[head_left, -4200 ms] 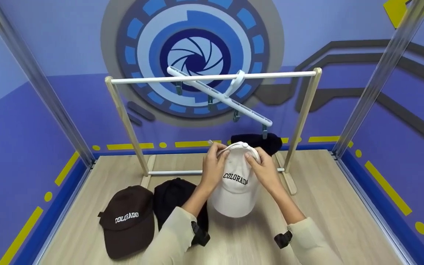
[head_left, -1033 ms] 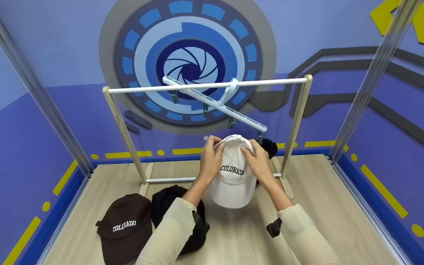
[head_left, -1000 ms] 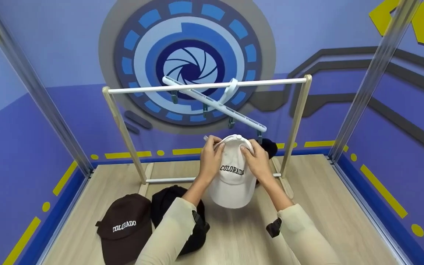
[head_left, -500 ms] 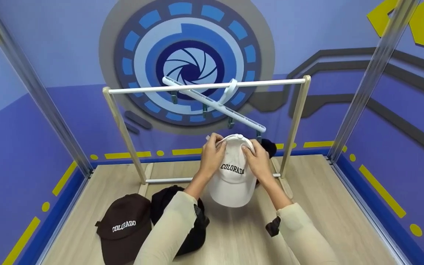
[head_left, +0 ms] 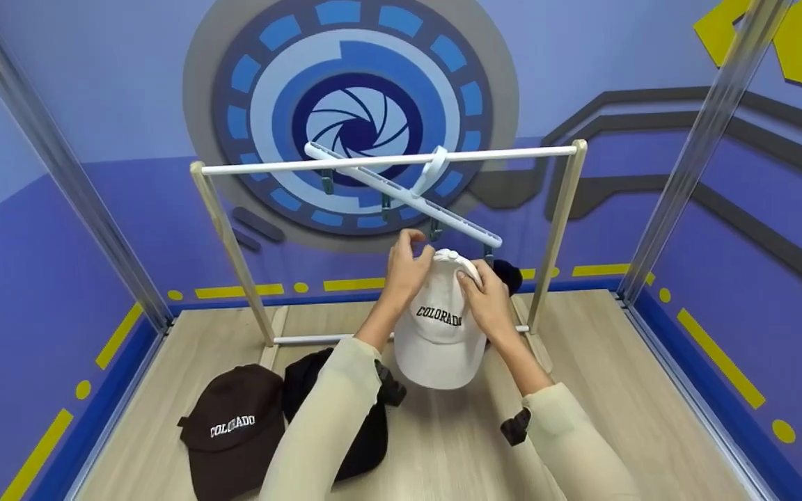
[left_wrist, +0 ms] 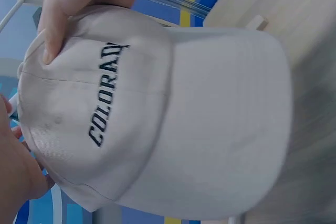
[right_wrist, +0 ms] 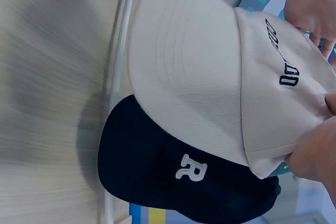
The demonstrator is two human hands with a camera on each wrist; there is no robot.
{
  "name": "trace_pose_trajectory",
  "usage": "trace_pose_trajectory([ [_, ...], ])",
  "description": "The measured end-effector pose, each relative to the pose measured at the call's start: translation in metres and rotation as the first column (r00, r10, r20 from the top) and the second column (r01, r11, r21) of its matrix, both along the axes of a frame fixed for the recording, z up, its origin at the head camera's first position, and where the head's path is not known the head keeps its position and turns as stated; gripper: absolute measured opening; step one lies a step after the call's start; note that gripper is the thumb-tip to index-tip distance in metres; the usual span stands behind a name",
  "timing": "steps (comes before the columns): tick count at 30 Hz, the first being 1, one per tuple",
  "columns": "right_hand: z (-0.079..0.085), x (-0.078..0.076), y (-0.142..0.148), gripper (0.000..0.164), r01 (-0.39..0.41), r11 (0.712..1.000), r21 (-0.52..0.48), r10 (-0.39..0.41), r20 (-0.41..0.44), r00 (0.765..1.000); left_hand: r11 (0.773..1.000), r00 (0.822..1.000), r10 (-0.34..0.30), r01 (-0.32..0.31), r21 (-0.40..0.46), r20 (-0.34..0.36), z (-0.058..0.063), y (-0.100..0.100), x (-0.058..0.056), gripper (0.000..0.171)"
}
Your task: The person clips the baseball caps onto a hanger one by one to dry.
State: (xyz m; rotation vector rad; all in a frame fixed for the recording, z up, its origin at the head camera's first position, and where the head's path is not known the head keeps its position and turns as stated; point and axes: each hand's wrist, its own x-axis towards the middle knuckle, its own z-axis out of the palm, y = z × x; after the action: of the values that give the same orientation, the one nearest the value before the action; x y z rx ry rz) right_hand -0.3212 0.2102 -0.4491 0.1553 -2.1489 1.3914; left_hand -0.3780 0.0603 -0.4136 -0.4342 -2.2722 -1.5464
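Note:
A white baseball cap point(head_left: 441, 327) lettered COLORADO is held up in front of the hanger, brim downward. My right hand point(head_left: 490, 299) grips its upper right edge, thumb on the front and fingers behind. At the cap's upper left, my left hand point(head_left: 406, 275) has its index finger bent and a gap to the thumb, just under a dark green clip point(head_left: 435, 228). In the left wrist view its fingertips are partly hidden behind the cap. The white hanger point(head_left: 401, 191) carries several such clips. Below its near end is a dark cap point(right_wrist: 157, 161) with a white R, mostly covered by the white one.
The hanger hooks over the white rail point(head_left: 512, 154) of a wooden-legged rack. On the wooden table point(head_left: 603, 403), a brown COLORADO cap point(head_left: 234, 424) lies at the front left, beside a black cap point(head_left: 366, 445) partly under my left forearm. Patterned walls enclose the table.
My left hand has let go of the white cap's left edge and moved up towards the clips. The right hand keeps its grip, and the cap has barely moved.

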Motion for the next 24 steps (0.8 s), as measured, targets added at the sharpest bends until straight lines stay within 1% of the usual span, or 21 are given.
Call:
trace_pose_trajectory([
  [4, -0.001, 0.0, 0.002, 0.012, 0.003, 1.0, -0.002, -0.003, -0.004, 1.0, 0.998, 0.998, -0.055, 0.053, 0.036, 0.039, 0.007, 0.006, -0.009, 0.039],
  [7, -0.003, 0.001, 0.002, 0.011, -0.01, 1.0, -0.007, 0.01, 0.002, 1.0, 0.995, 0.996, -0.077, 0.074, 0.062, 0.039, 0.009, 0.01, -0.014, 0.044],
  [9, -0.006, 0.002, 0.003, 0.011, -0.016, 1.0, -0.012, 0.016, 0.006, 1.0, 0.995, 0.996, -0.085, 0.083, 0.063, 0.035, 0.01, 0.013, -0.017, 0.044],
  [13, -0.01, 0.003, 0.002, 0.01, -0.012, 1.0, -0.024, 0.012, 0.006, 1.0, 0.995, 0.996, -0.091, 0.09, 0.036, 0.022, 0.011, 0.017, -0.02, 0.041],
  [15, -0.011, 0.003, 0.002, 0.011, -0.008, 1.0, -0.025, 0.008, 0.004, 1.0, 0.996, 0.996, -0.088, 0.087, 0.036, 0.007, 0.012, 0.019, -0.021, 0.038],
  [21, -0.011, 0.006, 0.003, 0.011, -0.025, 0.999, -0.027, 0.026, 0.008, 1.0, 0.996, 0.999, -0.046, 0.048, 0.076, -0.023, 0.014, 0.024, -0.022, 0.028],
  [24, -0.012, 0.007, 0.004, 0.01, -0.027, 0.999, -0.043, 0.027, -0.001, 1.0, 0.993, 0.998, -0.046, 0.051, 0.104, -0.042, 0.014, 0.028, -0.024, 0.025],
])
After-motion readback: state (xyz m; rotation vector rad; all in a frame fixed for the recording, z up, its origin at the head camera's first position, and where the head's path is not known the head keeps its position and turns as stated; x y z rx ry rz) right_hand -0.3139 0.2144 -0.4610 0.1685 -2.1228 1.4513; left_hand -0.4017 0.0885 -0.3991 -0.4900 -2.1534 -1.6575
